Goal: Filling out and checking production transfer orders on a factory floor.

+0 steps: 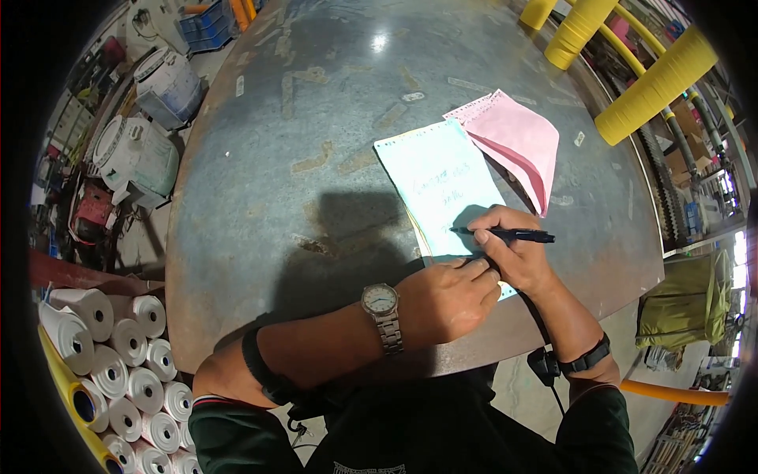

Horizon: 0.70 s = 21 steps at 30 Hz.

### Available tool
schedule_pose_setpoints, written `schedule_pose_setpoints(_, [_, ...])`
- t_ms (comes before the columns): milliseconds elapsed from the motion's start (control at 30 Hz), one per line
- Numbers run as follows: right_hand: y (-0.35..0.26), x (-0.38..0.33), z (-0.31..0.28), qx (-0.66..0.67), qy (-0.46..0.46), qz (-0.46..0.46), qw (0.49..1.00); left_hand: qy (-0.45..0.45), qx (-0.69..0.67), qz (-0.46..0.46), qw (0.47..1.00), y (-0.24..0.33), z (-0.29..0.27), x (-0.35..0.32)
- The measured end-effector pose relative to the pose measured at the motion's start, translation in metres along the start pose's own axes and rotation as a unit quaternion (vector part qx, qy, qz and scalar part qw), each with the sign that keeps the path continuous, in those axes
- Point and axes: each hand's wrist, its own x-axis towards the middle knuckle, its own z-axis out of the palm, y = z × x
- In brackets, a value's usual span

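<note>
My right hand [513, 251] is closed round a black pen [521, 235], its tip at the light blue sheet of paper [430, 178]. Some handwriting stands on the sheet's upper middle. Across the sheet's lower end lies my left hand [454, 300], fingers curled in and close to the right hand. A small dark bit shows by the left fingertips; what it is, I cannot make out. A yellowish edge peeks out beneath the blue sheet. Beside its upper right, a pink sheet [525, 138] lies folded over, its lower part bulging up.
Both lie on a large worn grey metal table [260, 174]. Yellow rolls [655, 87] stand past its far right edge. Several white rolls [126, 340] are stacked at the lower left, with white drums [138, 154] above them. A green bag [683, 304] is at the right.
</note>
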Motion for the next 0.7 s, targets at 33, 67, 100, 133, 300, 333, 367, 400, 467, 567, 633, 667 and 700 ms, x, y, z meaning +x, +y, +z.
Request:
schedule_pose_setpoints(33, [-0.0008,-0.0001,-0.0004,0.001,-0.008,0.007,1.0,0.0,0.0,0.0,1.0,0.0003,-0.0007,0.0001])
schedule_pose_setpoints(67, [-0.0012,-0.0003,-0.0007,0.002,-0.016,0.015,1.0,-0.006,-0.005,-0.004,1.0,0.0005,-0.0012,0.0003])
schedule_pose_setpoints(100, [-0.0011,-0.0007,-0.0003,0.002,-0.016,0.015,1.0,-0.012,-0.01,-0.007,1.0,0.0006,-0.0014,0.0004])
schedule_pose_setpoints(133, [-0.0009,-0.0008,0.0009,0.008,-0.002,0.019,1.0,-0.012,-0.01,-0.007,1.0,0.0001,-0.0007,0.0004])
schedule_pose_setpoints(300, [0.0012,-0.0004,0.001,0.001,0.029,0.041,0.999,0.023,0.011,0.004,1.0,-0.0006,0.0024,-0.0005])
schedule_pose_setpoints(333, [-0.0002,-0.0002,0.0,0.0,0.018,0.031,0.999,0.024,0.01,0.005,1.0,-0.0005,0.0013,0.0])
schedule_pose_setpoints(367, [-0.0011,-0.0001,-0.0007,-0.001,0.008,0.022,1.0,0.008,0.006,0.002,1.0,-0.0001,-0.0006,0.0007])
schedule_pose_setpoints(400, [-0.0009,-0.0004,-0.0009,-0.002,0.009,0.022,1.0,-0.008,0.001,-0.002,1.0,0.0,-0.0017,0.0011])
schedule_pose_setpoints(467, [0.0013,-0.0012,-0.0005,0.006,0.003,0.036,0.999,-0.005,0.003,-0.003,1.0,-0.0001,-0.0006,0.0007])
schedule_pose_setpoints(567, [0.0008,-0.0003,-0.0002,-0.008,0.029,0.038,0.999,0.013,0.008,0.0,1.0,-0.0008,0.0012,0.001])
schedule_pose_setpoints(633, [0.0013,0.0002,0.0016,-0.016,0.036,0.032,0.999,0.028,0.011,0.004,1.0,-0.001,0.0018,0.0012])
schedule_pose_setpoints(667, [0.0021,0.0001,0.002,-0.025,0.042,0.026,0.998,0.023,0.009,0.003,1.0,-0.0011,0.0019,0.001])
schedule_pose_setpoints(700, [0.0035,-0.0003,0.0014,-0.025,0.043,0.027,0.998,0.018,0.007,0.002,1.0,-0.0012,0.0021,0.0011])
